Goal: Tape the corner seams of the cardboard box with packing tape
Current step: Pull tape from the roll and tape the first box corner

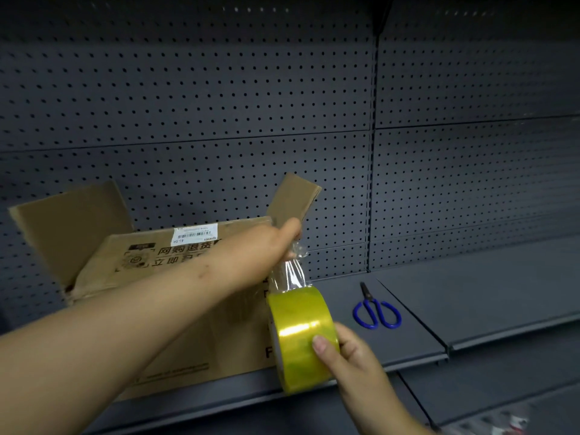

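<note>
Cardboard box (175,309) sits on a dark grey metal shelf (470,284), backed by a perforated panel (219,105). Box top open: one flap (72,227) stands up at the far left, another flap (295,196) tilts up at the far right corner. White barcode label (194,234) on the box's upper face, with printed black characters below it. Left hand (276,243) reaches across the box to its upper right corner, fingers pinched narrow on the crumpled free end of a clear tape strip (290,271); whether that end touches the cardboard cannot be told. The strip runs down from the pinch to the packing tape roll (301,337), yellow and glossy, held on edge just beside the box's right front corner. Right hand (351,356) grips the roll from the right, thumb laid across its outer face, other fingers wrapped behind and hidden. Blue-handled scissors (375,310) lie flat on the shelf to the right of the roll, blades closed and pointing toward the panel, well apart from both hands. A lower shelf edge shows at bottom right, with something blurred on it.
</note>
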`<state>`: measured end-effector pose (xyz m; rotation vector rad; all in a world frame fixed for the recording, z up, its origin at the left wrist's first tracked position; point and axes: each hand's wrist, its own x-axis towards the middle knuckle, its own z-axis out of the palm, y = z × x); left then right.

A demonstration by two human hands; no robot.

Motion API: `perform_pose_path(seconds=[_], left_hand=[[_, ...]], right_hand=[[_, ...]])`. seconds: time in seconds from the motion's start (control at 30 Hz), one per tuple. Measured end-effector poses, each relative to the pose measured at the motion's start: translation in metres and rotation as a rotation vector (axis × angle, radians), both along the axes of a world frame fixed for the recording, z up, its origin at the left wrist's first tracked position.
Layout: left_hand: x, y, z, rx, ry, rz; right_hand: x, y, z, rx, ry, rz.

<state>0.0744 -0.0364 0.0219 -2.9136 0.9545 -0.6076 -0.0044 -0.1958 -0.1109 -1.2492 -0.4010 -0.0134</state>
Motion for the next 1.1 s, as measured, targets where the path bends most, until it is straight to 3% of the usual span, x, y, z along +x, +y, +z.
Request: perform_pose_path(seconds=[0.27,0.47,0.77,0.9,1.1], left_hand=[[0.012,-0.004,-0.011,0.032,0.063,0.12],[0.016,-0.007,-0.014,0.362,-0.259,0.072],[0.017,-0.007,-0.018,0.637,-0.455,0.017],[0.011,-0.005,-0.015,0.635,-0.586,-0.005],[0.015,-0.006,-0.017,0.624,-0.595,-0.017]], right_hand=[[0.005,0.005,0.004,-0.004,0.039,0.031],[0.011,0.005,0.005,0.015,0.065,0.001],[0.015,0.005,0.005,0.023,0.083,0.013],[0.016,0.003,0.006,0.023,0.075,0.021],[0.021,0.003,0.005,0.029,0.074,-0.009]])
